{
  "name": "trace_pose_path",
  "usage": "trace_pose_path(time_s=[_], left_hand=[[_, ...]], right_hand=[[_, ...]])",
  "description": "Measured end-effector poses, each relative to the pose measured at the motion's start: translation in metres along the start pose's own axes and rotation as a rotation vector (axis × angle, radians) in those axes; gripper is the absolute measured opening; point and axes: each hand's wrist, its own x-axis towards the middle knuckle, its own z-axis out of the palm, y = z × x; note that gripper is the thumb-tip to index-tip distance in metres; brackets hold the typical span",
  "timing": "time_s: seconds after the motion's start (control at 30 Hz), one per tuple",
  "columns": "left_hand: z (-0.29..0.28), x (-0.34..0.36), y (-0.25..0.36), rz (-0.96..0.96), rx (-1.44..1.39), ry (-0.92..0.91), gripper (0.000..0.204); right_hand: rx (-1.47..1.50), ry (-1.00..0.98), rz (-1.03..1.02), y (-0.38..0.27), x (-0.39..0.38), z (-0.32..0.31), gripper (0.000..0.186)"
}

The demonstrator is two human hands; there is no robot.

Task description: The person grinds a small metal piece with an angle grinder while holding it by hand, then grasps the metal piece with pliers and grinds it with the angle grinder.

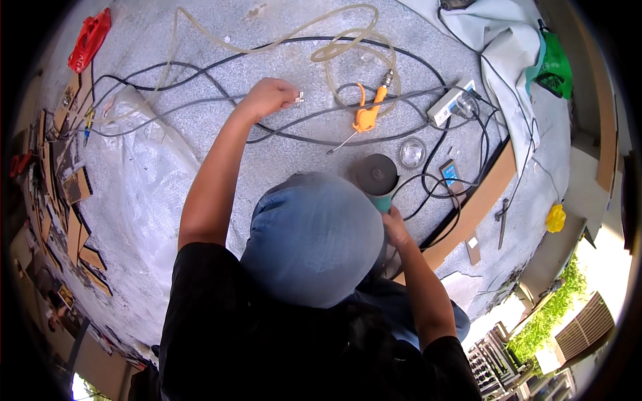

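My left hand (266,100) reaches out over the floor, its fingers pinched on a small silvery metal piece (299,98) whose kind I cannot make out. Close to my bent knee, my right hand (396,228) is wrapped round the body of a teal angle grinder (381,202). The grinder's dark round disc (376,174) faces up; my knee hides part of the tool. An orange air blow gun (366,117) with a thin metal nozzle lies beyond the grinder. A clear round dish (411,153) rests to the right of the disc.
A white power strip (451,102) and looping black cables (294,137) cross the floor, with a coiled clear hose (334,50) farther off. Cardboard offcuts (77,227) pile up at left beside plastic sheeting (157,180). A long brown board (478,200) lies at right.
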Motion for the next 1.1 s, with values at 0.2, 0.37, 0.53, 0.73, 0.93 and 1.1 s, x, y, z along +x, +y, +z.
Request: trace_pose_path(time_s=[0.2,0.37,0.53,0.73,0.93,1.1], left_hand=[[0.016,0.035,-0.017,0.104,0.338,0.026,0.029],[0.021,0.042,-0.023,0.14,0.47,0.167,0.028],[0.01,0.037,-0.031,0.181,0.359,0.192,0.027],[0.003,0.036,-0.029,0.162,0.407,0.296,0.026],[-0.006,0.024,-0.017,0.179,0.306,0.401,0.028],[-0.005,-0.006,-0.004,0.163,0.314,0.365,0.027]], right_hand=[[-0.113,0.03,0.05,-0.015,0.008,0.001,0.05],[-0.018,0.027,0.104,-0.023,0.018,-0.004,0.054],[-0.003,0.084,0.131,-0.024,0.017,0.0,0.053],[-0.663,0.533,-0.082,0.016,0.019,0.01,0.066],[-0.801,0.524,-0.168,0.01,0.019,0.027,0.067],[-1.012,0.562,-0.23,0.012,0.007,0.027,0.071]])
